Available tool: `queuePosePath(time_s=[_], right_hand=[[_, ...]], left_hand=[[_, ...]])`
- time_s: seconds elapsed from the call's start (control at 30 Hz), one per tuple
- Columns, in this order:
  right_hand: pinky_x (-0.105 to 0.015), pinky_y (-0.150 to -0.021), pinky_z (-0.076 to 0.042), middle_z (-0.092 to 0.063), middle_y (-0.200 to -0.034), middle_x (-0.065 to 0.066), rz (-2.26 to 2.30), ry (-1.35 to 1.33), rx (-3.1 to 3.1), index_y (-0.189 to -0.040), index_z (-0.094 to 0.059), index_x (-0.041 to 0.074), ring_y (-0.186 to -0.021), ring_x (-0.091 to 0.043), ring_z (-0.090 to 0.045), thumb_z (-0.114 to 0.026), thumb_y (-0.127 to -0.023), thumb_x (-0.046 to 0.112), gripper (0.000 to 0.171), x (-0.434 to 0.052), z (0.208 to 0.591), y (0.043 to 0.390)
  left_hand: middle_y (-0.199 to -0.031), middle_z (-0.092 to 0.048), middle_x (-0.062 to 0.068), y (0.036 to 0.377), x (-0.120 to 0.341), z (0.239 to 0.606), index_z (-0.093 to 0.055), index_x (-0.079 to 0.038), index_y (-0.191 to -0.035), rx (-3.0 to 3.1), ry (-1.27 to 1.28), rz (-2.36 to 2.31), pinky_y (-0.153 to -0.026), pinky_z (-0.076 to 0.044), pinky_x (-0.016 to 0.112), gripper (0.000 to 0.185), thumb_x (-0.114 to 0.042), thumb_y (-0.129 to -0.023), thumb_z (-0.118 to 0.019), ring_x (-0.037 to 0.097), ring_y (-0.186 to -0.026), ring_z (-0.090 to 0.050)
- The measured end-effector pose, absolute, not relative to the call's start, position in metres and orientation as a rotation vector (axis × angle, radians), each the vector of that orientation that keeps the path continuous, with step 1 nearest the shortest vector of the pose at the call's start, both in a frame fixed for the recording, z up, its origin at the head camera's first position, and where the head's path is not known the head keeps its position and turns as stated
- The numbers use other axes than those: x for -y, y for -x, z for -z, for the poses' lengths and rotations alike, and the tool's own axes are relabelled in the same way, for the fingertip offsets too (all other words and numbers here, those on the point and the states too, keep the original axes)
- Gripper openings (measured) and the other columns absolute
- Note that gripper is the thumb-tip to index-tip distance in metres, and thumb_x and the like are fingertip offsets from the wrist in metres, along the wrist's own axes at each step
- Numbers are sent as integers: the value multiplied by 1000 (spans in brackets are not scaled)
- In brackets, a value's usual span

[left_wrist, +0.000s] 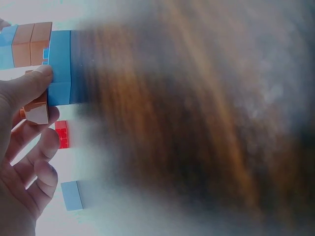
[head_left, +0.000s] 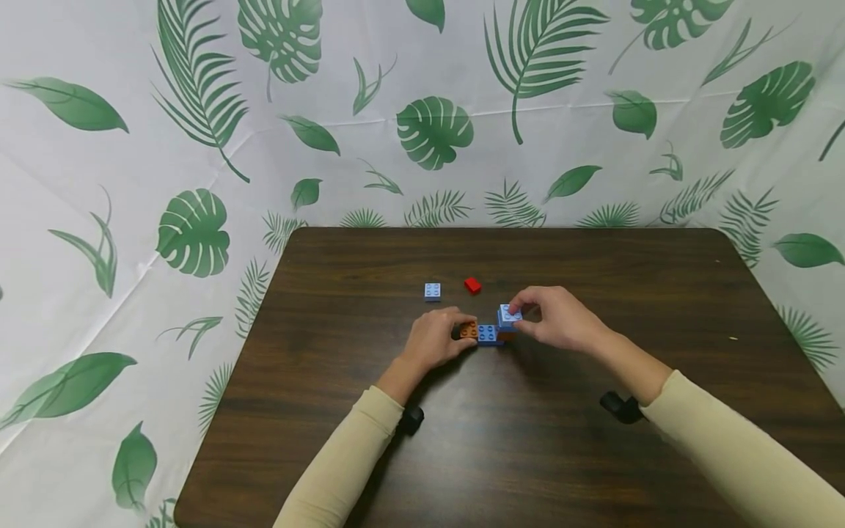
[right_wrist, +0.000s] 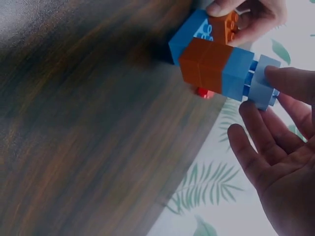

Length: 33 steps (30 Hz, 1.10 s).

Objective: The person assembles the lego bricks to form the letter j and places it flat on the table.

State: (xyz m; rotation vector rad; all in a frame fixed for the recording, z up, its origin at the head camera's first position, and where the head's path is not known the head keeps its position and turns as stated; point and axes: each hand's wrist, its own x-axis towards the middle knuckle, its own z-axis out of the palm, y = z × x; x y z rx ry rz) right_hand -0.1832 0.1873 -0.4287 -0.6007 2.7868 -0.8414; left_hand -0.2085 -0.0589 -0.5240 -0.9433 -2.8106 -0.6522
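Left hand (head_left: 432,339) has its grip on the orange brick (head_left: 469,330) at the end of the block stack (head_left: 488,334), mid-desk (head_left: 594,455). Right hand (head_left: 557,317) pinches a pale blue brick (head_left: 510,314) onto the stack's top. A red brick (head_left: 472,285) and another blue brick (head_left: 432,291) lie just behind.

Head cam high, facing down; both wrist cams close, sharing brick stack (head_left: 491,331).

A loose light blue brick (head_left: 432,291) and a small red brick (head_left: 472,285) are seen apart on the dark wooden table (head_left: 594,455), toward twelve o'clock.
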Motion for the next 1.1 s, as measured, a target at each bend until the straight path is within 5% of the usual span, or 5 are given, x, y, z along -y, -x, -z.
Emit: queuePosePath(time_s=[1.1], right_hand=[[-43,-81,-51,-69,-97,1,807,640,-2838,-100,-72,13,-92,-21,-64,-77,-85,10,16,-187,431,183]], left_hand=[[-92,-62,-12,210,58,526,-73,-27,-119,2803,946,633,-64,-48,30,39,-43,-83,-77,6,-73,-56]])
